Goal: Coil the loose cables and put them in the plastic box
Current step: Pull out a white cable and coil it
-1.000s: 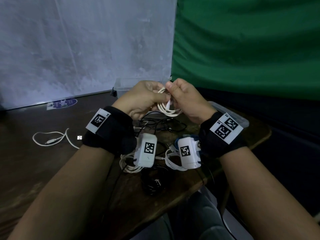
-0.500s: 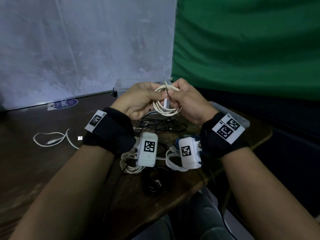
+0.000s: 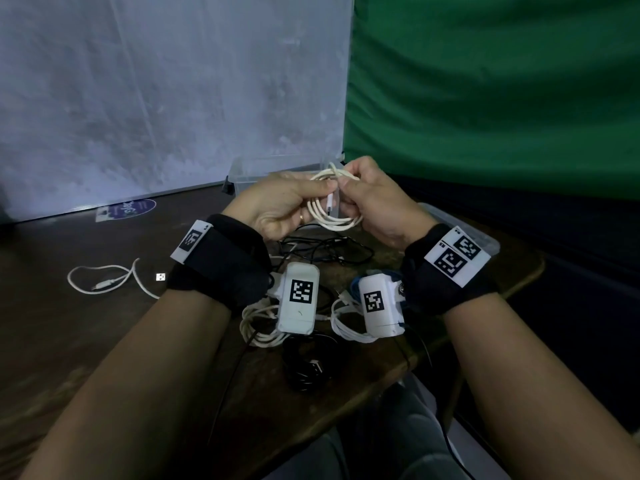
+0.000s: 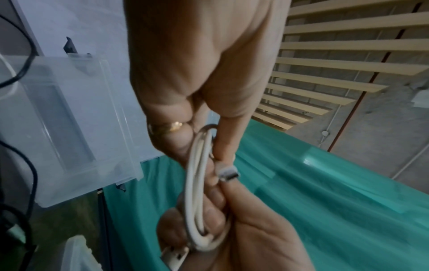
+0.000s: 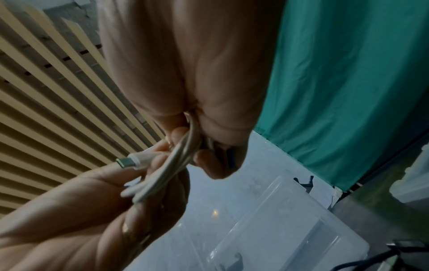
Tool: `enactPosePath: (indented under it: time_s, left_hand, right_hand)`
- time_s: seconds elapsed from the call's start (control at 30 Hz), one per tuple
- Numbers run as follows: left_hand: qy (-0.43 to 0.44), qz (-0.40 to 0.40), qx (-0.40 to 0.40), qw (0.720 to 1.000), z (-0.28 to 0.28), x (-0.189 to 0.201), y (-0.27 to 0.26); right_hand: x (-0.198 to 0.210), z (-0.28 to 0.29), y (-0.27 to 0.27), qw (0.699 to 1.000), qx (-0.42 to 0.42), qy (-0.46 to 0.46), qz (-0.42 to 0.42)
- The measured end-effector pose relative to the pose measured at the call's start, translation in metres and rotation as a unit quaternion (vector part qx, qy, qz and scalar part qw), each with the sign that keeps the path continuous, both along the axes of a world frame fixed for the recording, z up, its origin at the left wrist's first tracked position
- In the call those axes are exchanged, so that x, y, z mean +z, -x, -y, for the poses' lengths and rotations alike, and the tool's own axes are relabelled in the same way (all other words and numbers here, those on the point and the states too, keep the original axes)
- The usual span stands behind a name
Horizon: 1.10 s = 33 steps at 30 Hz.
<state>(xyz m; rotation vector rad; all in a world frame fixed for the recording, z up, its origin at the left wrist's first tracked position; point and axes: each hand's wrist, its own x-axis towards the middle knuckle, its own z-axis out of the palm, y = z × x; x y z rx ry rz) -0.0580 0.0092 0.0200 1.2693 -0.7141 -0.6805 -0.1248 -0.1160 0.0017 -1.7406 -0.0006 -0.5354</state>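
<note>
From the head camera, both hands are raised above the far part of the dark wooden table (image 3: pixel 104 341), holding one coiled white USB cable (image 3: pixel 329 221) between them. The left hand (image 3: pixel 277 206) has its fingers curled round the left side of the coil, and the right hand (image 3: pixel 377 206) pinches the top of the loops with fingers folded in; a small white connector (image 3: pixel 330 204) hangs inside the loop. The clear plastic box (image 3: pixel 249 171) stands behind the hands at the table's far edge, against the pale wall panel. Under the hands lies a tangle of black cables (image 3: pixel 322 249); a loose white cable (image 3: pixel 104 280) sprawls toward the left side of the table, and more white cable bundles (image 3: pixel 258 329) sit near the front edge beside a black coil (image 3: pixel 308 368). A clear lid (image 3: pixel 460 226) lies at the right edge.

The left wrist camera shows the left hand (image 4: pixel 197 73) (a gold ring on one finger) gripping the upper end of the coil (image 4: pixel 197 183), its connector tip (image 4: pixel 228 175) sticking out, while the right hand (image 4: pixel 243 229) clamps the lower end. The plastic box (image 4: pixel 69 128) is off to the left.

The right wrist camera shows the right hand (image 5: pixel 185 73) closed on the loops (image 5: pixel 167 170), the left hand (image 5: pixel 81 210) holding them from below, the connector (image 5: pixel 132 161) pointing left, the box (image 5: pixel 278 229) beneath.
</note>
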Motion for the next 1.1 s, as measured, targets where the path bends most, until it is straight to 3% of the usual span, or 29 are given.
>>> enactPosePath:
  time_s: [0.2, 0.3, 0.5, 0.73, 0.93, 1.1]
  left_hand:
    - [-0.120, 0.039, -0.021, 0.992, -0.009, 0.001, -0.006]
    - [-0.142, 0.074, -0.051, 0.986, -0.011, 0.001, -0.006]
    - [-0.121, 0.076, -0.059, 0.988, -0.010, -0.001, -0.007]
    - [-0.050, -0.008, -0.071, 0.996, -0.002, -0.002, -0.002]
    - [-0.040, -0.014, 0.027, 0.999, 0.003, -0.003, -0.002]
    - [-0.030, 0.022, -0.010, 0.999, 0.001, -0.006, -0.006]
  right_hand:
    - [-0.002, 0.004, 0.000, 0.999, 0.005, 0.022, 0.032]
    - [0.002, 0.007, 0.003, 0.995, 0.013, 0.079, 0.055]
    - [0.006, 0.008, 0.004, 0.993, -0.007, 0.096, 0.066]
    - [0.000, 0.008, 0.000, 0.998, 0.033, 0.034, 0.046]
    - [0.005, 0.015, 0.006, 0.998, 0.056, -0.001, 0.018]
    - [0.002, 0.022, 0.010, 0.998, 0.047, 0.036, 0.030]
